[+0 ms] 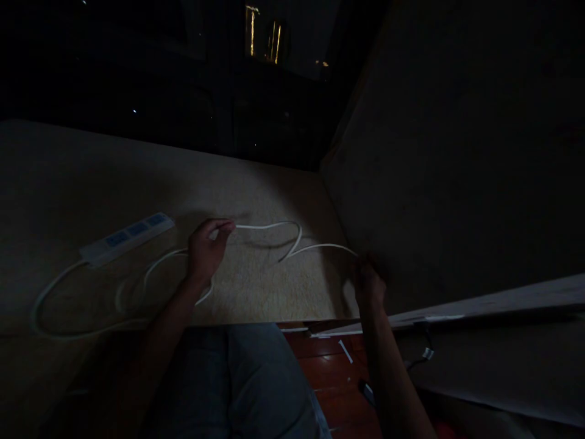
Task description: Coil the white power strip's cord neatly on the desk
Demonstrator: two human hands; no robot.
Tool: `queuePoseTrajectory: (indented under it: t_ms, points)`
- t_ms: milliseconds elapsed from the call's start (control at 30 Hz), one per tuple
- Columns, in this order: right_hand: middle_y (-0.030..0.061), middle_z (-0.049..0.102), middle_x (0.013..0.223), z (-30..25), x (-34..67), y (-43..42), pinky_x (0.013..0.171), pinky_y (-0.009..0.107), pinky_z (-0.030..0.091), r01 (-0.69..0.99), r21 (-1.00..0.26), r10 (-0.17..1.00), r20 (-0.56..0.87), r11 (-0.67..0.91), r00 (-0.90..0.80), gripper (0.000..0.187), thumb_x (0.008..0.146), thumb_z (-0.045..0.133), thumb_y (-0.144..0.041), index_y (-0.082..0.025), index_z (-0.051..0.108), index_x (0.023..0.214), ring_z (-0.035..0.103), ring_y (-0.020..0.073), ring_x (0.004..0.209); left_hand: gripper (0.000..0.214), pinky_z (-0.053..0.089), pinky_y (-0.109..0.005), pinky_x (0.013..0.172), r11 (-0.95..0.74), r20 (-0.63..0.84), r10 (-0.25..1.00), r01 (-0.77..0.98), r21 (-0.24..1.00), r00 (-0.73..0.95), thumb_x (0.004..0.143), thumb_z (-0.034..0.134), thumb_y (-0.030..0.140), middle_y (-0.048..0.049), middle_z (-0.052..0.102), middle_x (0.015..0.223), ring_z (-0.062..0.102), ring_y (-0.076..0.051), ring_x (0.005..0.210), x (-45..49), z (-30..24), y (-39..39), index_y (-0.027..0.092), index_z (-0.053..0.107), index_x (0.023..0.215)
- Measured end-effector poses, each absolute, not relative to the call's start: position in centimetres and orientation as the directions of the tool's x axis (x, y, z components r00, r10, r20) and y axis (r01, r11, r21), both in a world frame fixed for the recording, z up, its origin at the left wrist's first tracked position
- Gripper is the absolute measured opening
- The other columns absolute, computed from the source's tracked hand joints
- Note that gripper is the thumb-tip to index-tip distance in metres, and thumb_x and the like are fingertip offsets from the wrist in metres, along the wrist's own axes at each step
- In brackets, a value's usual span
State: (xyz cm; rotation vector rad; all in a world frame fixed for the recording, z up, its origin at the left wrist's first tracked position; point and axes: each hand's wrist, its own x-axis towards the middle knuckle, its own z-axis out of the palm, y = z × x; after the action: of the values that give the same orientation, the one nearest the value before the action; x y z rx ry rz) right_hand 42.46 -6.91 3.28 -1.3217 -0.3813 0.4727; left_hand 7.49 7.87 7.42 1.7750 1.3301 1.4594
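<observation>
Okay, head view: white power cord (pixel 326 245) bends over window ledge (pixel 256 292), left hand (pixel 205 250) pinching it, right hand (pixel 371 285) pinching farther along, dimly lit. Probably light, springy, sturdy; best gripped either side of the bend. Power strip (pixel 130 236) leftward.

The only view looked from the person's head, over the near edge of the worktop (pixel 265 292), forward and down, close enough to frame the left hand (pixel 206 247), right hand (pixel 369 281), lap (pixel 256 378) and window (pixel 283 36) past the far edge.
</observation>
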Motion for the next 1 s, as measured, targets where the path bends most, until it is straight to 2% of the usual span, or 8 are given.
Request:
queuePoseTrajectory:
  t_ms: [100,167,267,400,567,667,867,1000]
  points:
    - [0.0014,0.068,0.083,3.5,42.2,-8.6,0.057,0.023,0.051,-0.053,-0.998,0.576,-0.017,0.046,0.817,0.04,0.058,0.079,-0.031,-0.018,0.067,0.095,0.062,0.0132,0.07,0.026,0.048,-0.033,0.086,-0.364,0.451,0.891,0.499,0.786,-0.06,0.086,0.059,0.043,-0.0048,0.072,0.093,0.066,-0.022,0.091,6.8,6.3,9.7,0.02,0.069,0.089]
    - [0.0029,0.07,0.081,4.2,41.9,-9.6,0.051,0.022,0.048,-0.017,-0.998,0.686,-0.06,-0.068,0.725,0.04,0.055,0.081,-0.029,-0.015,0.07,0.09,0.061,0.0133,0.064,0.027,0.047,-0.035,0.087,-0.366,0.454,0.891,0.605,0.707,0.008,0.088,0.055,0.042,-0.0062,0.072,0.095,0.065,-0.023,0.092,7.0,5.5,10.3,0.02,0.07,0.091]
    - [0.0028,0.07,0.068,5.7,41.1,-11.0,0.041,0.023,0.043,-0.091,-0.963,0.835,-0.267,-0.255,0.481,0.044,0.06,0.08,-0.032,-0.015,0.07,0.1,0.06,0.0154,0.05,0.028,0.045,-0.04,0.09,-0.352,0.416,0.903,0.738,0.576,0.106,0.091,0.05,0.039,-0.0085,0.072,0.097,0.065,-0.025,0.093,8.0,4.6,10.3,0.019,0.07,0.094]
    - [0.0055,0.073,0.075,7.4,39.4,-12.0,0.037,0.025,0.045,-0.222,-0.876,0.848,-0.475,-0.429,0.236,0.041,0.07,0.074,-0.033,-0.018,0.068,0.108,0.063,0.0184,0.045,0.028,0.042,-0.047,0.092,-0.387,0.327,0.909,0.814,0.434,0.258,0.092,0.046,0.034,-0.0108,0.071,0.101,0.063,-0.028,0.099,9.9,3.8,9.6,0.02,0.07,0.096]
    - [0.0149,0.07,0.114,6.8,37.4,-12.1,0.043,0.019,0.049,-0.596,-0.688,0.831,-0.553,-0.414,0.061,0.03,0.077,0.071,-0.036,-0.015,0.07,0.099,0.062,0.0091,0.05,0.033,0.04,-0.047,0.102,-0.528,0.326,0.845,0.759,0.38,0.424,0.087,0.046,0.017,-0.0134,0.065,0.121,0.056,-0.028,0.117,11.4,2.9,8.8,0.017,0.068,0.112]
    - [0.0174,0.067,0.119,6.1,36.5,-12.1,0.051,0.019,0.052,-0.727,-0.59,0.866,-0.501,-0.351,-0.011,0.047,0.078,0.069,-0.054,-0.013,0.07,0.1,0.066,0.0095,0.061,0.046,0.039,-0.04,0.108,-0.564,0.361,0.823,0.71,0.422,0.439,0.081,0.044,0.008,-0.0148,0.059,0.131,0.051,-0.026,0.125,11.6,2.7,8.1,0.011,0.061,0.124]
    - [0.0177,0.063,0.125,6.6,34.9,-13.2,0.085,0.036,0.056,-0.721,-0.686,0.943,-0.297,-0.102,0.15,0.088,0.055,0.071,-0.08,-0.017,0.067,0.116,0.062,0.0264,0.112,0.052,0.044,-0.037,0.105,-0.516,0.297,0.856,0.661,0.545,0.423,0.083,0.049,0.016,-0.0147,0.059,0.129,0.055,-0.024,0.121,12.2,2.8,7.1,0.011,0.05,0.135]
    - [0.0104,0.066,0.118,6.5,35.1,-13.5,0.084,0.033,0.054,-0.613,-0.789,0.929,-0.254,-0.039,0.268,0.063,0.064,0.079,-0.061,-0.024,0.068,0.114,0.064,0.0212,0.102,0.041,0.045,-0.041,0.101,-0.529,0.291,0.848,0.673,0.517,0.443,0.087,0.05,0.026,-0.0157,0.063,0.122,0.057,-0.027,0.116,12.7,2.7,7.1,0.012,0.056,0.125]
